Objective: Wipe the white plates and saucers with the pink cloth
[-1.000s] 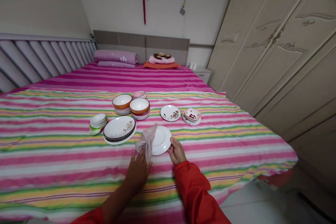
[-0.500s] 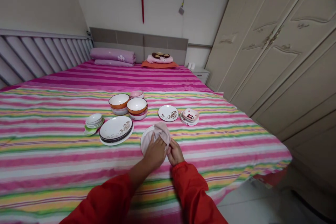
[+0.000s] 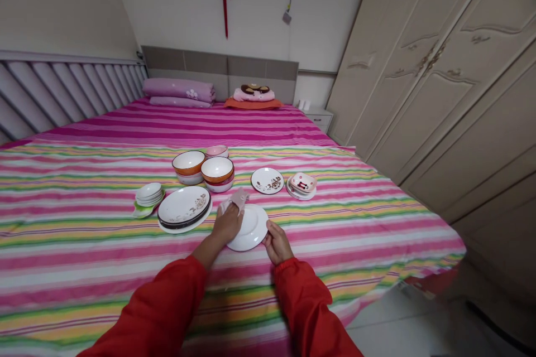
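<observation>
Head view, one white plate (image 3: 252,228) on striped bed (image 3: 377,223), left hand (image 3: 227,224) fingers clenched on one pink cloth (image 3: 237,199) at plate's left rim, right hand (image 3: 276,242) fingers grasping near rim, three bowls (image 3: 217,169) showing behind, one patterned plate (image 3: 267,181) beyond.

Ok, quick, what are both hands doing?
Left hand: closed on the cloth, pressed on the white plate.
Right hand: holding the plate's near edge.

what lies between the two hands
The white plate, on the striped sheet: the left hand presses a pink cloth to its left rim, the right hand holds its right edge. Seen in the head view.
</observation>
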Demonstrator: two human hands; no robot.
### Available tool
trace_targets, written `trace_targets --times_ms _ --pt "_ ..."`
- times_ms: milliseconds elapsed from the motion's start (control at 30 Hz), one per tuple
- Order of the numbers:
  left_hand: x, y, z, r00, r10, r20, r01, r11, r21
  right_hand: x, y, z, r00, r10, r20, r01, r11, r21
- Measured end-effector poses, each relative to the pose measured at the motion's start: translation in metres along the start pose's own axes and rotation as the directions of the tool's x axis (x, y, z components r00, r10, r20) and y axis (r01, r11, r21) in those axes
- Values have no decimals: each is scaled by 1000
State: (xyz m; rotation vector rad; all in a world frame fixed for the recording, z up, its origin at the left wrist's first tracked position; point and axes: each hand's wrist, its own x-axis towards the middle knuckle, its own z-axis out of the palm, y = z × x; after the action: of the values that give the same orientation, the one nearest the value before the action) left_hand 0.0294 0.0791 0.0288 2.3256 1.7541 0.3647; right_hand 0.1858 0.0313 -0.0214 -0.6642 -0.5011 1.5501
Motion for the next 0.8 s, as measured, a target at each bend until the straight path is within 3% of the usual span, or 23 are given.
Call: trace_targets --times_ms 233,367,500,667,800 --pt "-57 -29 19 988 17 -151 -1 995 104 -1 -1 2 1000 0 -7 0 1000 15" --pt "-91 -33 39 962 123 -242 -75 977 198 -2 -2 3 1000 -4 -5 4 1000 -4" --pt "-112 -20 54 916 274 -295 -188 939 287 -1 -1 3 1000 -7 -1 7 1000 0" --pt "-100 14 48 871 396 -292 -314 905 288 -1 -1 4 1000 -17 19 17 1000 3" --pt "-64 39 29 898 395 -193 -363 914 182 -2 -2 5 1000 -20 24 20 1000 -6"
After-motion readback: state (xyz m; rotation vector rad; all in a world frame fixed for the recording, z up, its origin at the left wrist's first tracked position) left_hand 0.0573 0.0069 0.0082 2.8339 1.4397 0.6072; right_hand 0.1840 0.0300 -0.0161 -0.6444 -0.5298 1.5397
